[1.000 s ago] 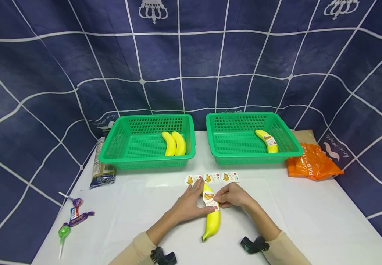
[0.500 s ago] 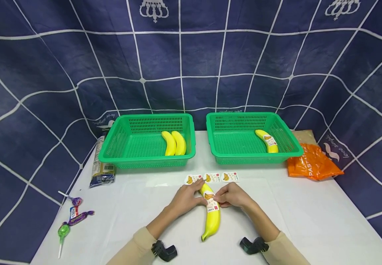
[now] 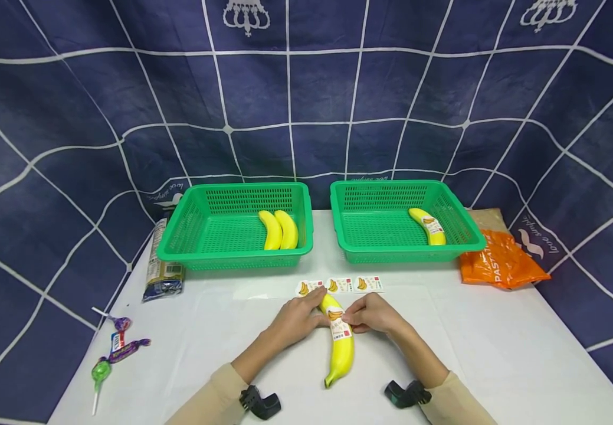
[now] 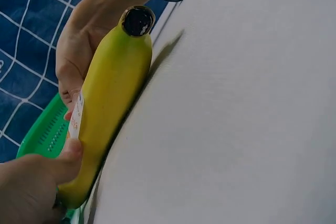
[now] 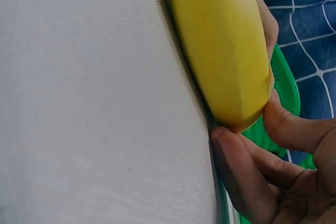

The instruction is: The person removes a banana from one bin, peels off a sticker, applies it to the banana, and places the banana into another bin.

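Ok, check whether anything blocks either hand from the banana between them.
Nothing visible does: the left hand and right hand both touch the banana. The row of labels lies beyond its far end, not in between.

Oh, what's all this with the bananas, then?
A person is working on one banana that lies on the white table. The left hand grips its upper part, and the right hand holds its side, both at a printed label on the peel. Three more labels lie in a row just beyond. The left basket holds two bananas with no label showing; the right basket holds one labelled banana.
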Tool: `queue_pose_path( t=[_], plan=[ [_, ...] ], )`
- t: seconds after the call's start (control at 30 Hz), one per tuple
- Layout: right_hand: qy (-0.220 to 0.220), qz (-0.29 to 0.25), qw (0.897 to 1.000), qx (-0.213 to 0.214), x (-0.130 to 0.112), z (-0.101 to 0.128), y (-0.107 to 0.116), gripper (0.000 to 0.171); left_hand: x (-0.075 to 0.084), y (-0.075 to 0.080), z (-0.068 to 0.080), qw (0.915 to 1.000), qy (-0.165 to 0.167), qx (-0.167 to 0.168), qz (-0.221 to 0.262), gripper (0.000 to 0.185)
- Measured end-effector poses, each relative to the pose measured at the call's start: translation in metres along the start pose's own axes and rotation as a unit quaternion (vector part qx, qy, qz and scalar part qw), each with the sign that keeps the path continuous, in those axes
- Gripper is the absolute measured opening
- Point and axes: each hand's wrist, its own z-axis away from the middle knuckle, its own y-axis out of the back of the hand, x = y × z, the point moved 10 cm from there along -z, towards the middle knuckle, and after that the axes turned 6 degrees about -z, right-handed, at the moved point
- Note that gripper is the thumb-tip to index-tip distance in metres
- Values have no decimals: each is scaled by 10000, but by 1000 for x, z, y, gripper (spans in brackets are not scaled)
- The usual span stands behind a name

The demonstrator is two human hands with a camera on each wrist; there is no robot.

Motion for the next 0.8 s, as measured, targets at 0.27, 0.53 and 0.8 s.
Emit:
queue_pose_path(
  t=[0.27, 0.53, 0.8],
  plan=[
    [-176, -171, 9997, -95, 7, -4, 2, 29, -5, -10, 27, 9922, 538, -745, 838, 96],
    [-190, 47, 9996, 185, 5, -9, 5, 35, 8, -19, 35, 9919, 306, -1077, 607, 118],
    [-189, 168, 9987, 443, 4, -10, 4, 29, 10, -23, 35, 9929, 97, -1066, 515, 119]
  ],
)
